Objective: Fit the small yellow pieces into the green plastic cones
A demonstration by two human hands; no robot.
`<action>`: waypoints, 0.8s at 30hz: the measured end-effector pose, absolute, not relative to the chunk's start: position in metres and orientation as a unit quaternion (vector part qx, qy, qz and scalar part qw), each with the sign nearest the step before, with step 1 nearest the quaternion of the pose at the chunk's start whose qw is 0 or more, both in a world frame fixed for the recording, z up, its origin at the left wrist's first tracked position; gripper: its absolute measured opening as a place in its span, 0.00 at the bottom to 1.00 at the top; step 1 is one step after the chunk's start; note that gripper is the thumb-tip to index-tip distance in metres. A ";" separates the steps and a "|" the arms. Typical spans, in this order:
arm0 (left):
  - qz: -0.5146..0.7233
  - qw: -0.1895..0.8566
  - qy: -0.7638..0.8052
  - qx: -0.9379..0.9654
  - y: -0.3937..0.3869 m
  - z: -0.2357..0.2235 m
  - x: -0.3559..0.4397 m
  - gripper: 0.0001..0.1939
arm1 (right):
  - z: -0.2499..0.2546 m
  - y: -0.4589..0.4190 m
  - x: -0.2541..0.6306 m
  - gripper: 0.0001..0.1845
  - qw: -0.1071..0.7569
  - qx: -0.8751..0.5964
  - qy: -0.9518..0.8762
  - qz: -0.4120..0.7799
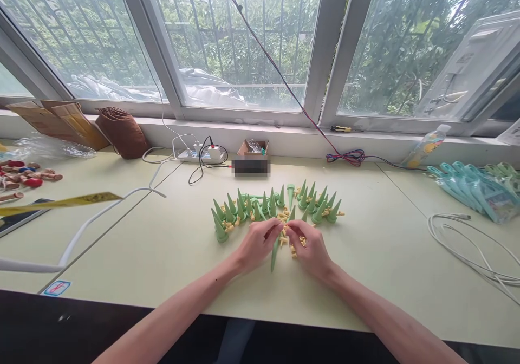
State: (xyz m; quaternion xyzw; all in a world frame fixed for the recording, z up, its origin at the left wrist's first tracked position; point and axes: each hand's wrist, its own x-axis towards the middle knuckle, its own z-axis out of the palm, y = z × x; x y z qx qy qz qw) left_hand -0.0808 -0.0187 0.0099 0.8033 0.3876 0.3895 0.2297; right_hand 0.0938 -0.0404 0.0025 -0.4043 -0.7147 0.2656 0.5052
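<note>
My left hand (257, 243) is closed on a long green cone-shaped spike (275, 254) that points down toward me. My right hand (307, 247) is pinched at the spike's top end, fingertips meeting those of the left hand, and seems to hold a small yellow piece (284, 227). Just beyond the hands, several green cones (270, 203) stand upright in a rough row on the pale green table (170, 245). Small yellow pieces (293, 245) lie scattered among the cones and under my right hand.
A power strip (202, 153) with cables and a small cardboard box (253, 147) sit by the window sill. A brown pouch (122, 131) and wooden toys (24, 175) lie at left. Teal packets (479, 188), a bottle (425, 146) and a white cable (471, 250) lie at right.
</note>
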 end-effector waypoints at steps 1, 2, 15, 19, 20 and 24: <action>0.394 0.229 0.391 0.800 -0.018 0.010 -0.081 0.16 | 0.003 -0.040 0.094 0.08 0.507 -0.406 -0.714 0.262; 0.399 0.229 0.395 0.795 -0.018 0.011 -0.081 0.16 | 0.003 -0.040 0.094 0.08 0.510 -0.408 -0.712 0.258; 0.349 0.228 0.485 0.769 -0.021 0.018 -0.079 0.15 | 0.004 -0.041 0.093 0.07 0.528 -0.415 -0.702 0.237; 0.301 0.222 0.488 0.789 -0.018 0.016 -0.079 0.15 | 0.004 -0.041 0.093 0.08 0.527 -0.420 -0.700 0.236; 0.293 0.218 0.488 0.793 -0.017 0.016 -0.080 0.15 | 0.004 -0.041 0.093 0.08 0.527 -0.420 -0.700 0.235; 0.275 0.215 0.494 0.797 -0.017 0.016 -0.080 0.13 | 0.003 -0.040 0.094 0.08 0.527 -0.418 -0.703 0.230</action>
